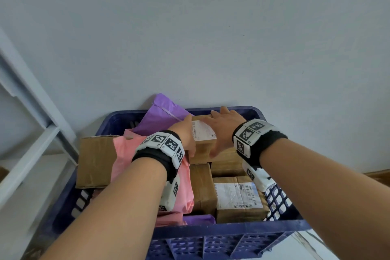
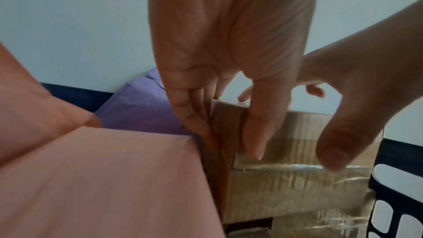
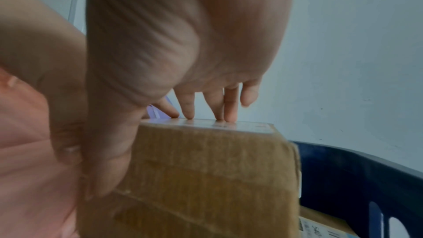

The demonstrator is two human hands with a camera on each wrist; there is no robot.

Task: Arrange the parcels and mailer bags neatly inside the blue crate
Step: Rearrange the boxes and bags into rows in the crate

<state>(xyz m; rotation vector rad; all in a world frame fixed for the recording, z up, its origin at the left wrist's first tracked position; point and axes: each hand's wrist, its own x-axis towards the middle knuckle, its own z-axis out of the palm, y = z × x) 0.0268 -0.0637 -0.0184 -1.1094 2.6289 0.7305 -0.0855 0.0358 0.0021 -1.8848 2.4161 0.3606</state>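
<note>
1. While our two hands work at the far end of the blue crate [image 1: 232, 236], both are on the same cardboard parcel [image 1: 203, 133], the one with a white label on its top face.
2. Our left hand [image 1: 185, 133] lies against the left side of this parcel with the fingers straight, and its thumb is on the near face; it presses and does not curl around.
3. Our right hand [image 1: 223, 126] lies over the top, its fingertips [image 3: 230, 115] touching the far top edge and its thumb down on the near face, so it grips the parcel from above.
4. This parcel sits higher than its neighbours, on top of another box, close to the far wall of the crate.
5. We count five cardboard parcels that we can see: the held one, one under our right wrist [image 1: 228, 162], a narrow one [image 1: 202, 188] in the middle, a labelled one [image 1: 238, 198] at the near right, and a large box [image 1: 95, 160] at the left which leans over the crate rim.
6. We count two pink mailer bags: one big [image 1: 124, 154] under our left forearm, and one at the near edge [image 1: 168, 218].
7. We count two purple mailer bags: one [image 1: 160, 118] standing up at the far wall, just beside the held parcel, and one small piece [image 1: 198, 218] at the near edge.
8. Behind the crate is a pale wall [image 1: 190, 27], and at the left a white frame [image 1: 27, 133].
</note>
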